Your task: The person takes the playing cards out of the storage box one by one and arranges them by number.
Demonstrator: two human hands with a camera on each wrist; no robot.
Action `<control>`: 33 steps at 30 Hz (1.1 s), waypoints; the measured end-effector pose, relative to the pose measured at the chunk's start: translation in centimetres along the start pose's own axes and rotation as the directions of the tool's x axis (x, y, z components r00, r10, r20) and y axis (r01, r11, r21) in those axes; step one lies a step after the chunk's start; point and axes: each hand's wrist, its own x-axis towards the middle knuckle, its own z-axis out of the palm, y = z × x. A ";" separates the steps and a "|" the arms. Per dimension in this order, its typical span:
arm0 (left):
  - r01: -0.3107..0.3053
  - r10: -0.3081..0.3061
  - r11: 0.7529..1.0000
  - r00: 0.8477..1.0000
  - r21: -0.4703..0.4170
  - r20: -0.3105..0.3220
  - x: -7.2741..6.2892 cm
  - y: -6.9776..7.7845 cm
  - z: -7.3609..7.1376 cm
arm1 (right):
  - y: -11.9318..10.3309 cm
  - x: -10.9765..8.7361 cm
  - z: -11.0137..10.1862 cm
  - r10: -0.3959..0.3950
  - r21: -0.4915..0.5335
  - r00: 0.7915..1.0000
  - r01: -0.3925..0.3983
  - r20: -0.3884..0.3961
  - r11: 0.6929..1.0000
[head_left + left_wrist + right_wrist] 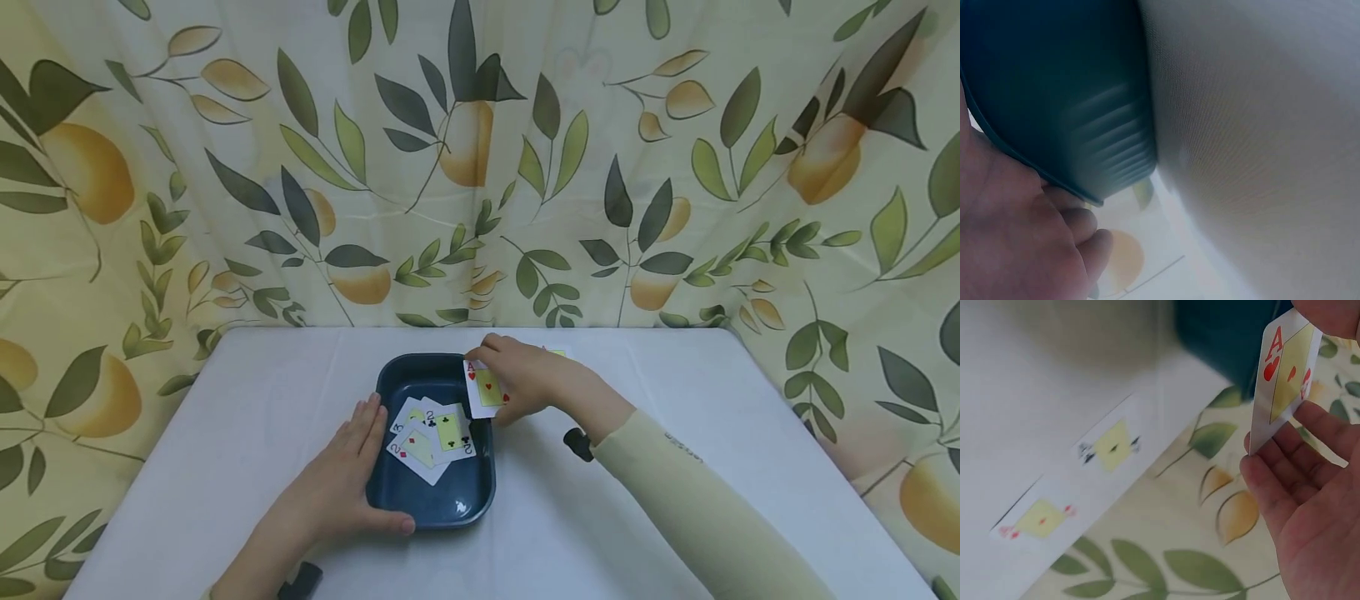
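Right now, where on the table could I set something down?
The table looks bare left of the left hand, and again right of the right sleeve. It's crowded in the tray, where cards overlap, and beyond the right hand, where two more cards lie.

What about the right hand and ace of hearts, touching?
Touching: the right wrist view shows the right hand pinching the ace of hearts between thumb and fingers.
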 end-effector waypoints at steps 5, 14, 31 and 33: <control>-0.009 0.009 1.000 1.000 0.001 -0.006 0.0 0.2 -0.2 | 1.9 -0.7 0.4 0.055 -0.012 0.998 -0.055 0.003 0.998; -0.018 0.018 1.000 1.000 0.018 -0.013 -0.1 0.0 0.0 | 5.1 -1.9 1.2 0.118 -0.027 0.993 -0.119 -0.005 0.993; -0.007 0.007 1.000 1.000 0.024 -0.003 0.0 0.0 0.2 | 10.1 -2.9 1.8 0.211 -0.041 0.978 -0.211 -0.007 0.977; -0.007 0.008 1.000 1.000 0.017 -0.006 0.0 0.0 0.3 | 10.7 -3.0 1.7 0.217 -0.054 0.976 -0.217 -0.008 0.975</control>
